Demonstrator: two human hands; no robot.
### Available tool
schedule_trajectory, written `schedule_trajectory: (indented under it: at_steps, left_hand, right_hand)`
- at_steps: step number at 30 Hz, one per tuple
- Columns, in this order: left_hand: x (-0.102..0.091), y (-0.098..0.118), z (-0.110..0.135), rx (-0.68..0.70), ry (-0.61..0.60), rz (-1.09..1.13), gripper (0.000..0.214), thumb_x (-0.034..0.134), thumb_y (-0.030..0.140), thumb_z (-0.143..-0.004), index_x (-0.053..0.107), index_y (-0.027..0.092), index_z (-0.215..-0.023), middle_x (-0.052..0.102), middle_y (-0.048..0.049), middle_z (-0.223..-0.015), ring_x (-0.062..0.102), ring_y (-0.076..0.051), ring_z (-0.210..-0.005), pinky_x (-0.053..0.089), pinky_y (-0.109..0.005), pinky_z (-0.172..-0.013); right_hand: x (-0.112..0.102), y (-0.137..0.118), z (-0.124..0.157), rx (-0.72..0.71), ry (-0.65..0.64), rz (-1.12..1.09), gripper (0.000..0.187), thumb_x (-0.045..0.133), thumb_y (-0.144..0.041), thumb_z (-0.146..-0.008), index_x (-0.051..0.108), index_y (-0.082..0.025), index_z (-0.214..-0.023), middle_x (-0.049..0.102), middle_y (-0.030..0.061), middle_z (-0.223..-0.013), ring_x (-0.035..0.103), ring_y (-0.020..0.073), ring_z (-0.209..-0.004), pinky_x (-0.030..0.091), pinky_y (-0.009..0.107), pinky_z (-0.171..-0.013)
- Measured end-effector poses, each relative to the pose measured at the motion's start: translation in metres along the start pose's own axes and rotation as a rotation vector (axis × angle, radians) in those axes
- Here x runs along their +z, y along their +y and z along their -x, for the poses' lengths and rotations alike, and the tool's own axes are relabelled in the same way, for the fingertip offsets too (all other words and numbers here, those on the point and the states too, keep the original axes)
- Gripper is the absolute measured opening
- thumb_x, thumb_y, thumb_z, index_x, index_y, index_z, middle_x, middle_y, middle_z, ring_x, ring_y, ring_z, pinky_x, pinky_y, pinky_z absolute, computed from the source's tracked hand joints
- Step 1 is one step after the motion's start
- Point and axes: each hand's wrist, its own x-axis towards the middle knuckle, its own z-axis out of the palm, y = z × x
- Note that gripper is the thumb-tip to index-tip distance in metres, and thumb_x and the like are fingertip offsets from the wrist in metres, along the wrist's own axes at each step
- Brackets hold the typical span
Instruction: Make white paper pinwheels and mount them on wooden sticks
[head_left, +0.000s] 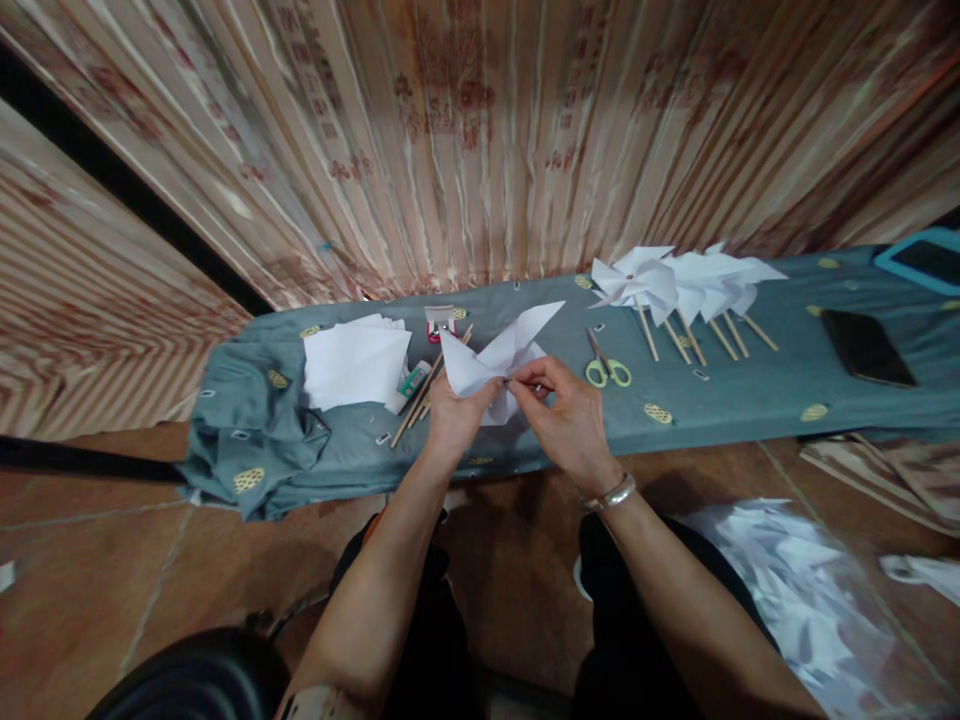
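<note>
Head cam: L hand (454,415) & R hand (570,420) pinch folded paper (495,360) over cloth (750,390).

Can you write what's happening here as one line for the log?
left hand: holds folded white paper | right hand: pinches its centre | nearby: scissors, paper pinwheels

I am sitting in a home room serving as a craft corner: patterned curtains (480,130) are hanging behind a cloth-draped bench (750,400) on terracotta floor tiles (90,580).
</note>
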Motion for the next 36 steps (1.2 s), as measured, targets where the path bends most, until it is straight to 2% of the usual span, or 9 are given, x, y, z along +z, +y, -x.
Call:
schedule_trajectory:
  at_steps: [8,20,25,36]
  left_hand:
    - [-0.005,0.004,0.003,0.052,-0.094,-0.037,0.03,0.08,0.03,-0.056,0.068,0.013,-0.077,0.07,-0.0039,-0.074,0.064,-0.019,-0.073,0.053,-0.029,-0.069]
    - [-0.006,0.004,0.002,0.021,-0.069,-0.061,0.031,0.084,0.03,-0.051,0.067,0.014,-0.072,0.07,-0.0037,-0.068,0.064,-0.019,-0.066,0.053,-0.03,-0.067]
    - [-0.007,0.002,0.003,0.035,-0.101,-0.056,0.029,0.083,0.029,-0.052,0.069,0.014,-0.072,0.071,-0.0049,-0.071,0.065,-0.019,-0.065,0.053,-0.029,-0.065]
    - [-0.006,0.002,0.003,0.032,-0.082,-0.043,0.033,0.083,0.033,-0.051,0.068,0.014,-0.074,0.072,-0.005,-0.072,0.065,-0.019,-0.066,0.055,-0.03,-0.065]
  right_hand:
    - [-0.002,0.005,-0.002,0.081,-0.033,-0.104,0.006,0.062,-0.027,-0.079,0.061,-0.022,-0.077,0.07,-0.0008,-0.074,0.063,0.0145,-0.066,0.048,0.027,-0.066]
    - [0.004,0.019,-0.007,0.271,-0.061,-0.462,0.019,0.073,-0.033,-0.066,0.061,-0.02,-0.073,0.068,-0.0007,-0.067,0.062,0.0132,-0.061,0.047,0.024,-0.056]
    - [0.006,0.022,-0.009,0.339,-0.075,-0.563,0.023,0.076,-0.034,-0.061,0.061,-0.019,-0.071,0.066,-0.0013,-0.067,0.061,0.0118,-0.061,0.048,0.024,-0.059]
    - [0.008,0.023,-0.009,0.333,-0.083,-0.595,0.026,0.078,-0.036,-0.06,0.06,-0.02,-0.071,0.066,-0.0017,-0.069,0.06,0.0118,-0.063,0.049,0.025,-0.061]
